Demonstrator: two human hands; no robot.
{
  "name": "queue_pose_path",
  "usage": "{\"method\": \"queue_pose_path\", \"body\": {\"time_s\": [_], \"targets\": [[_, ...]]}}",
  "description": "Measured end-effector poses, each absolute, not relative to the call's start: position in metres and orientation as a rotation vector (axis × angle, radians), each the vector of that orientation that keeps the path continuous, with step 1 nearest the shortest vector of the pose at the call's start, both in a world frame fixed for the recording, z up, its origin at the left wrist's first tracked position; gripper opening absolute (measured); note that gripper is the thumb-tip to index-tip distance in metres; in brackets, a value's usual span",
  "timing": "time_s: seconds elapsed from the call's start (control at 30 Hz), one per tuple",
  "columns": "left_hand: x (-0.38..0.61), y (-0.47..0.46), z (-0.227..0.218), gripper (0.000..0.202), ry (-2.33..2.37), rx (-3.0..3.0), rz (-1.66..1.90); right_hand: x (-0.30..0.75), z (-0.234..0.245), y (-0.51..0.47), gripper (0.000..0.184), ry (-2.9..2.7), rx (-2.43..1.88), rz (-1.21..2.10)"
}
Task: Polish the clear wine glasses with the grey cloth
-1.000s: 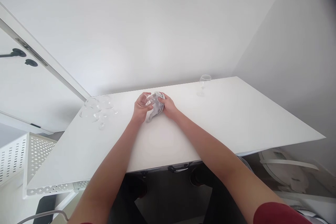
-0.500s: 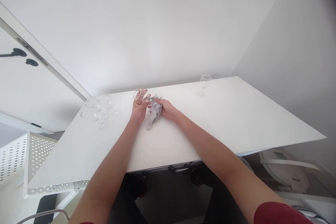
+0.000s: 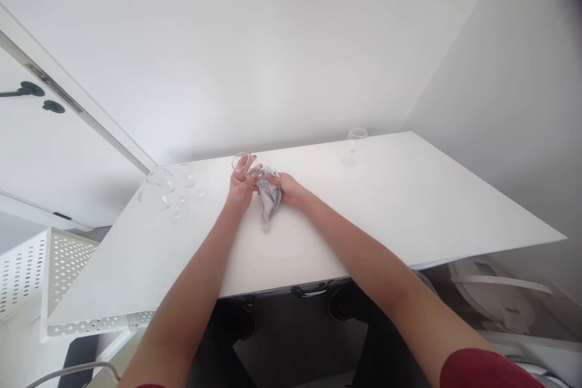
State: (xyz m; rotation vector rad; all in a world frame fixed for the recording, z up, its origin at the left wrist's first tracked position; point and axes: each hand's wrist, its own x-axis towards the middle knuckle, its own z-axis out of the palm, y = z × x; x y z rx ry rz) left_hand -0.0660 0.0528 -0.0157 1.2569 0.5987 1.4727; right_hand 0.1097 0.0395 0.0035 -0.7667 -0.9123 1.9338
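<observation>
My left hand (image 3: 242, 187) is closed around the bowl of a clear stemmed glass (image 3: 240, 163), which lies tilted on its side with the rim facing left. A crumpled light grey cloth (image 3: 270, 195) is gripped in my right hand (image 3: 290, 188). The cloth wraps the stem and foot end of the glass, so that part is mostly hidden. One corner of the cloth hangs down over the white table (image 3: 291, 248).
Several clear stemmed glasses (image 3: 157, 194) stand grouped at the table's left end. A single stemmed glass (image 3: 356, 144) is upright near the back edge, right of my hands. A white perforated cart (image 3: 70, 260) adjoins the left side.
The cloth's hanging part has shifted slightly right and downward as my right hand turns at the glass's foot end. My left hand keeps its hold on the bowl.
</observation>
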Motion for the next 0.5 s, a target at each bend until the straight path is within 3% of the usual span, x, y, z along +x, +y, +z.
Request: {"method": "queue_pose_path", "body": {"time_s": [0.5], "targets": [[-0.064,0.0528,-0.0138,0.077,0.605,1.247,1.508,0.1107,0.001,0.042,0.011,-0.935,-0.993,1.627]]}}
